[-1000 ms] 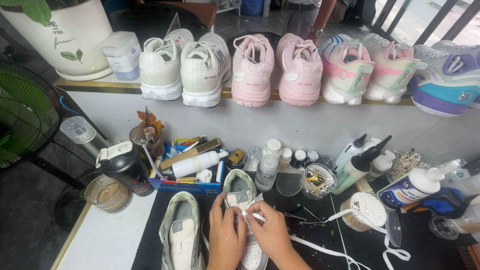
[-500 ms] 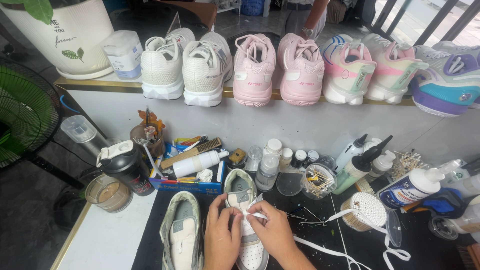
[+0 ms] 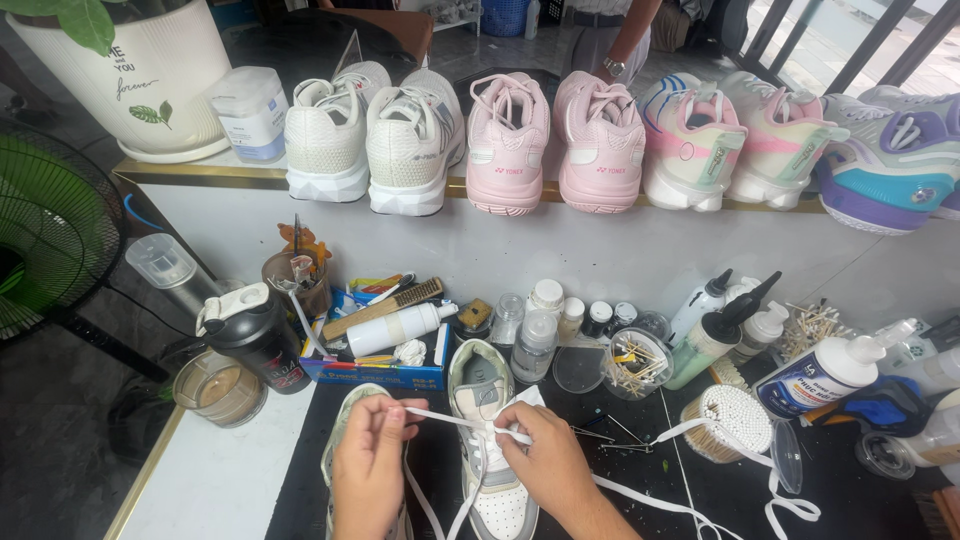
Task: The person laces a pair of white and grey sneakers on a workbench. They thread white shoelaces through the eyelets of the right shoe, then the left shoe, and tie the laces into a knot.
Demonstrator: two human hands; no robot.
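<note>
Fingers (image 3: 400, 408) of the left hand (image 3: 368, 462) pinch the white lace (image 3: 445, 418), now drawn leftward and taut from where both hands met earlier. The right hand (image 3: 545, 462) pinches the lace at the white sneaker (image 3: 490, 440), which stands near the bench's front edge.

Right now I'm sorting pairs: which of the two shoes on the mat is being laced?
The right-hand shoe, whose white lace both hands pull; the other shoe has none.

Shoe-cleaning workshop: shelved sneakers (image 3: 505, 140), bottles (image 3: 712, 335)
</note>
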